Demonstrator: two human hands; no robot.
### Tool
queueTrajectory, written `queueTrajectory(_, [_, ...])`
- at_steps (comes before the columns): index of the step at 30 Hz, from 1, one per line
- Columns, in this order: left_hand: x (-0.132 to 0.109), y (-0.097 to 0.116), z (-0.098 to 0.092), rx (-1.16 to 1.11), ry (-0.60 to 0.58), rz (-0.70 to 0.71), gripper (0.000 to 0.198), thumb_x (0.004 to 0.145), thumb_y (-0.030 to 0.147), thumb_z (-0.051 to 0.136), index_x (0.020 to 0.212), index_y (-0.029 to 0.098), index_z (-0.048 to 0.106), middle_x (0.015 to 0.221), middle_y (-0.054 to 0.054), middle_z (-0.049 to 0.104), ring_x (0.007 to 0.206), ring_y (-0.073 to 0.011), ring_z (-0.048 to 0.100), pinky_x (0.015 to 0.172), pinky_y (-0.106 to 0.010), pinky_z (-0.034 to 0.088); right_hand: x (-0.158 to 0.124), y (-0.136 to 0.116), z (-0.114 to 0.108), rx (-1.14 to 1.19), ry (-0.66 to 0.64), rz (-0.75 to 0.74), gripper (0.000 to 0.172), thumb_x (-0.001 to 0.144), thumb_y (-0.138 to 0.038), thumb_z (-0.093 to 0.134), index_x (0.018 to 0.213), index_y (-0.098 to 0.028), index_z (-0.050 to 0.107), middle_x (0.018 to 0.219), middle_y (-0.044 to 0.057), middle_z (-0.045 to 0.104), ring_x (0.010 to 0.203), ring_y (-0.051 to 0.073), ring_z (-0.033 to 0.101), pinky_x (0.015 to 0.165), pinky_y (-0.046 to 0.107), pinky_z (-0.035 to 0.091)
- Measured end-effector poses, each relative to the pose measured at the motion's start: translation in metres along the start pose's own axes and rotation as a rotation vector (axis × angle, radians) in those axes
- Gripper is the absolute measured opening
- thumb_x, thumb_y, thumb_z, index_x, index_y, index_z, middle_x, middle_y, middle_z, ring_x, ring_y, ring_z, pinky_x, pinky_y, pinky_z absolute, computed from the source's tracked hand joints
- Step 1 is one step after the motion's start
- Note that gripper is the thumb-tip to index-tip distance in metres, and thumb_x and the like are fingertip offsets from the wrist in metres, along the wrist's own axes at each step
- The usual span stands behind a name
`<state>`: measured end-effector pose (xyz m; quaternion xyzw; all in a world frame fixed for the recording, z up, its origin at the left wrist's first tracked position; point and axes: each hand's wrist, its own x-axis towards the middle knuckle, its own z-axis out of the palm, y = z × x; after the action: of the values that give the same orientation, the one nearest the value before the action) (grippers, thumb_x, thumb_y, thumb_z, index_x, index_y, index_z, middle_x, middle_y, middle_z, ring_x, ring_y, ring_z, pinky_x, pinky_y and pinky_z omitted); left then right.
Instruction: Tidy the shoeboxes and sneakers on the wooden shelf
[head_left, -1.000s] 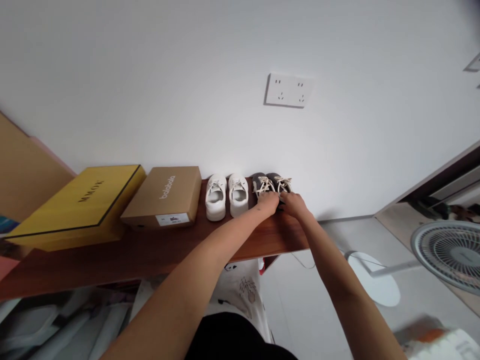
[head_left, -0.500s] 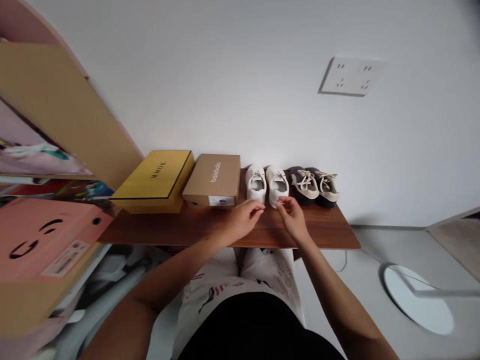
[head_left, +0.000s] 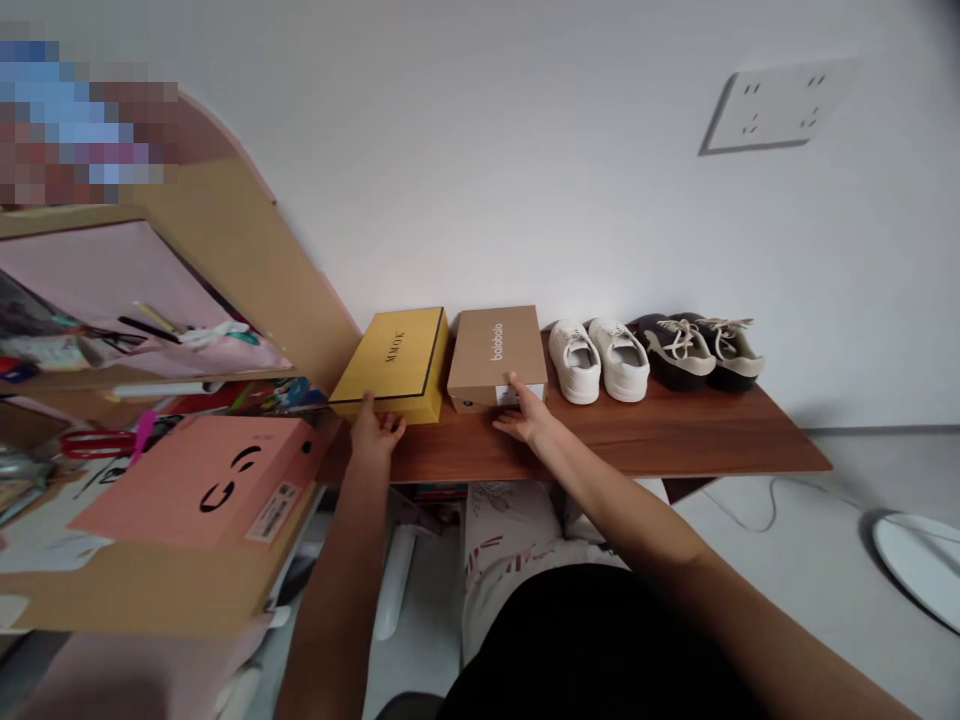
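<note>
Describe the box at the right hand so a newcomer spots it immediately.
Against the white wall runs a brown wooden tabletop. On it, a tan cardboard box sits between a rectangular yellow box and white laced shoes. White "balabala" lettering distinguishes it from the yellow one, marked in black.

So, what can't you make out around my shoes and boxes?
In the head view:
Contents of the yellow box and brown box: hidden under closed lids.
Small print on the brown box's label: too small, partly behind the right hand.
Round white disc: cut off by the right edge.
Upper left patch: pixelated.
</note>
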<state>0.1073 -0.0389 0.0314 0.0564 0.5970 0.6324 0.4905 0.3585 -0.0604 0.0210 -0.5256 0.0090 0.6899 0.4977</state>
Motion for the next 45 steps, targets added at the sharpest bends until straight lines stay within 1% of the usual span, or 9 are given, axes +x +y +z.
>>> queueTrajectory(5, [0.001, -0.003, 0.014, -0.027, -0.008, 0.064, 0.023, 0.081, 0.03, 0.066, 0.095, 0.023, 0.049, 0.085, 0.002, 0.053, 0.07, -0.0103, 0.056, 0.071, -0.03, 0.054, -0.002, 0.004, 0.014, 0.039, 0.096, -0.172, 0.046, 0.079, -0.05, 0.069, 0.114, -0.024, 0.055, 0.107, 0.007, 0.064, 0.101, 0.023, 0.064, 0.082, 0.041, 0.057])
queueTrajectory(10, [-0.012, -0.013, -0.004, 0.283, 0.05, 0.769, 0.036, 0.073, 0.036, 0.072, 0.099, 0.02, 0.052, 0.099, -0.007, 0.061, 0.096, -0.0235, 0.062, 0.084, -0.041, 0.054, -0.018, 0.01, 0.007, -0.015, 0.248, -0.726, 0.075, 0.068, -0.043, 0.079, 0.127, -0.02, 0.041, 0.116, 0.01, 0.062, 0.098, 0.021, 0.062, 0.085, 0.037, 0.057])
queueTrajectory(14, [-0.015, -0.011, -0.034, 0.964, 0.009, 1.299, 0.032, 0.076, 0.038, 0.071, 0.096, 0.017, 0.058, 0.11, -0.017, 0.059, 0.114, -0.0349, 0.054, 0.1, -0.05, 0.045, -0.027, 0.004, -0.009, -0.637, 0.234, -1.446, 0.073, 0.072, -0.039, 0.077, 0.131, -0.015, 0.04, 0.122, 0.014, 0.055, 0.109, 0.027, 0.054, 0.097, 0.045, 0.048])
queueTrajectory(17, [-0.011, -0.013, -0.046, 1.374, -0.128, 1.446, 0.019, 0.088, 0.03, 0.055, 0.099, 0.017, 0.063, 0.107, -0.018, 0.059, 0.109, -0.0352, 0.054, 0.097, -0.052, 0.043, -0.024, 0.002, -0.014, -1.214, 0.172, -1.691, 0.043, 0.086, -0.026, 0.063, 0.126, -0.014, 0.05, 0.11, 0.015, 0.056, 0.101, 0.029, 0.051, 0.091, 0.044, 0.044])
queueTrajectory(25, [0.023, -0.034, -0.043, 1.683, -0.326, 1.45, 0.02, 0.09, 0.02, 0.046, 0.092, 0.018, 0.066, 0.095, -0.012, 0.058, 0.093, -0.0275, 0.054, 0.084, -0.04, 0.044, 0.016, 0.028, -0.017, -1.797, 0.153, -1.624, 0.036, 0.1, -0.014, 0.035, 0.127, -0.019, 0.059, 0.102, 0.013, 0.058, 0.09, 0.026, 0.048, 0.078, 0.036, 0.038])
queueTrajectory(34, [0.038, -0.045, -0.051, 1.327, -0.301, 1.424, 0.023, 0.094, 0.038, 0.044, 0.091, 0.019, 0.056, 0.094, -0.014, 0.059, 0.1, -0.0306, 0.056, 0.094, -0.048, 0.045, 0.034, 0.031, -0.032, -1.787, 0.008, -1.537, 0.045, 0.099, -0.019, 0.044, 0.144, -0.02, 0.05, 0.13, 0.016, 0.057, 0.106, 0.026, 0.05, 0.096, 0.039, 0.04])
queueTrajectory(40, [0.012, -0.045, -0.046, 1.299, -0.168, 1.336, 0.025, 0.091, 0.039, 0.049, 0.095, 0.016, 0.059, 0.108, -0.02, 0.059, 0.114, -0.0361, 0.053, 0.103, -0.054, 0.04, 0.013, 0.017, -0.081, -1.586, -0.076, -1.696, 0.054, 0.092, -0.029, 0.057, 0.144, -0.018, 0.05, 0.148, 0.017, 0.046, 0.133, 0.032, 0.04, 0.113, 0.051, 0.031])
queueTrajectory(43, [-0.022, -0.06, -0.027, 1.16, -0.083, 1.368, 0.033, 0.089, 0.038, 0.056, 0.11, 0.013, 0.057, 0.121, -0.023, 0.056, 0.124, -0.0377, 0.049, 0.108, -0.056, 0.036, 0.006, -0.008, -0.127, -1.433, 0.055, -1.746, 0.049, 0.093, -0.033, 0.054, 0.14, -0.018, 0.052, 0.148, 0.018, 0.045, 0.137, 0.033, 0.038, 0.112, 0.054, 0.034])
queueTrajectory(45, [-0.056, -0.082, 0.0, 1.069, -0.162, 1.4, 0.035, 0.089, 0.034, 0.057, 0.118, 0.014, 0.056, 0.125, -0.021, 0.056, 0.126, -0.0347, 0.049, 0.11, -0.054, 0.037, 0.006, -0.035, -0.155, -1.353, 0.213, -1.727, 0.049, 0.093, -0.032, 0.052, 0.14, -0.016, 0.051, 0.148, 0.02, 0.044, 0.138, 0.034, 0.037, 0.11, 0.056, 0.036])
